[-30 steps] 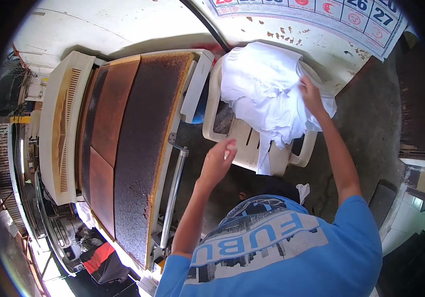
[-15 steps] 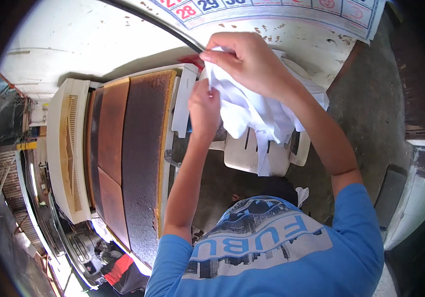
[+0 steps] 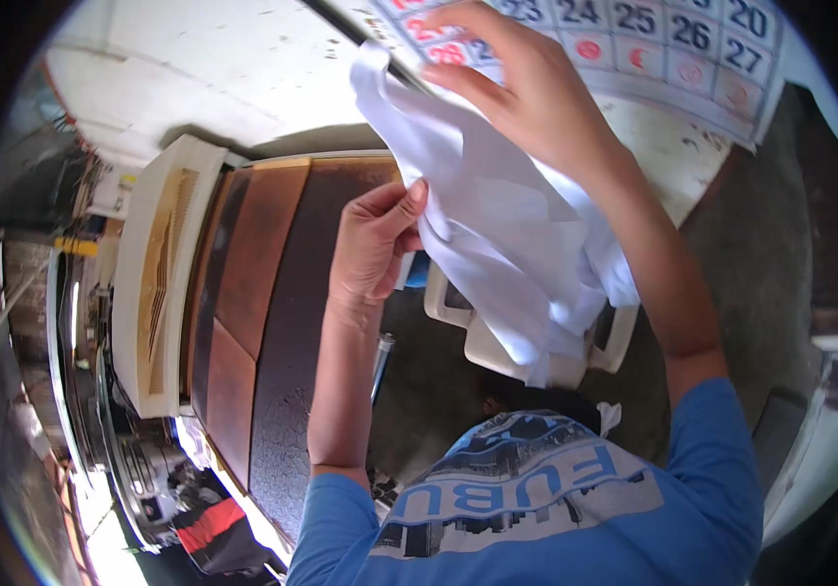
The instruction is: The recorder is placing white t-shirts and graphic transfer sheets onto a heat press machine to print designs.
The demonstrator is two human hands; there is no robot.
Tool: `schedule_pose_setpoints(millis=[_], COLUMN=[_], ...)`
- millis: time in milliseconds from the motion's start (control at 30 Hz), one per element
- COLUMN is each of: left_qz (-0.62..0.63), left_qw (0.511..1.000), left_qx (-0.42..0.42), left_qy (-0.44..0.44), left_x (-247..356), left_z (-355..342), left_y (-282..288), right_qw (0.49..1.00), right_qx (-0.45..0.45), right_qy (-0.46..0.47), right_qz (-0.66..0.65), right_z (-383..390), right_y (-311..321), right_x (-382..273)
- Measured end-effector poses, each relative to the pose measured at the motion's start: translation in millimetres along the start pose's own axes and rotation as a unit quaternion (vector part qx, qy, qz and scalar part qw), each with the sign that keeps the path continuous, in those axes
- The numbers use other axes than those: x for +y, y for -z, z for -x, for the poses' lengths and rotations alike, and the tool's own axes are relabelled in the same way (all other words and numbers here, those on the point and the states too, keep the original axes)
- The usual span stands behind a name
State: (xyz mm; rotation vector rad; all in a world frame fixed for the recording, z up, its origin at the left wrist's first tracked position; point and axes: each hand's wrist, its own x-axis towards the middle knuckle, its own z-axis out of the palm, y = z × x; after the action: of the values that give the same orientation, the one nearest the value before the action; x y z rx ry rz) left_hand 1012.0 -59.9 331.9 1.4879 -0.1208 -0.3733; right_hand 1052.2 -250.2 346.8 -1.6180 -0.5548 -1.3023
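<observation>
A white cloth [image 3: 507, 205] hangs in loose folds in front of me, its narrow upper end beside a thin dark rod or cord [image 3: 341, 21]. My left hand [image 3: 375, 239] pinches the cloth's left edge between thumb and fingers. Above it, my right hand [image 3: 526, 83] is open, thumb and fingers apart, close to the cloth's top and the dark rod. Whether the cloth loops over the rod I cannot tell. The lower folds drape over a pale plastic chair [image 3: 484, 347], hiding much of it.
A wall calendar [image 3: 634, 54] is behind my right hand, on a pale wall [image 3: 233, 73] with peeling paint. To the left stands a large dark brown panel [image 3: 277, 322], with a cream slatted casing [image 3: 155, 283] beyond it. A red and black item [image 3: 214, 532] lies lower left.
My right hand has parted from the cloth and risen, its fingers spreading. My left hand has shifted left and lower along the edge. The cloth is more stretched out, and the view has shifted.
</observation>
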Motion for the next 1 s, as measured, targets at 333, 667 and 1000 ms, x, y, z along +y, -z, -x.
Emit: schedule_pose_setpoints(millis=[333, 667, 1000], left_qz=[0.156, 0.331, 0.297], left_qw=[0.987, 0.923, 0.787], left_qx=[0.035, 0.161, 0.429], left_qy=[0.027, -0.115, -0.329], left_x=[-13.0, -22.8, -71.1], left_z=[57.9, 162.2, 468.5], left_y=[20.2, 82.8, 256.4], right_qw=[0.884, 0.707, 0.702], right_qx=[-0.373, -0.09, -0.03], right_qy=[-0.26, -0.543, -0.555], right_qz=[-0.11, -0.443, -0.446], right_z=[62.8, 103.2, 133.3], right_y=[-16.1, -47.1, -56.9], right_x=[-98.6, -111.9, -95.9])
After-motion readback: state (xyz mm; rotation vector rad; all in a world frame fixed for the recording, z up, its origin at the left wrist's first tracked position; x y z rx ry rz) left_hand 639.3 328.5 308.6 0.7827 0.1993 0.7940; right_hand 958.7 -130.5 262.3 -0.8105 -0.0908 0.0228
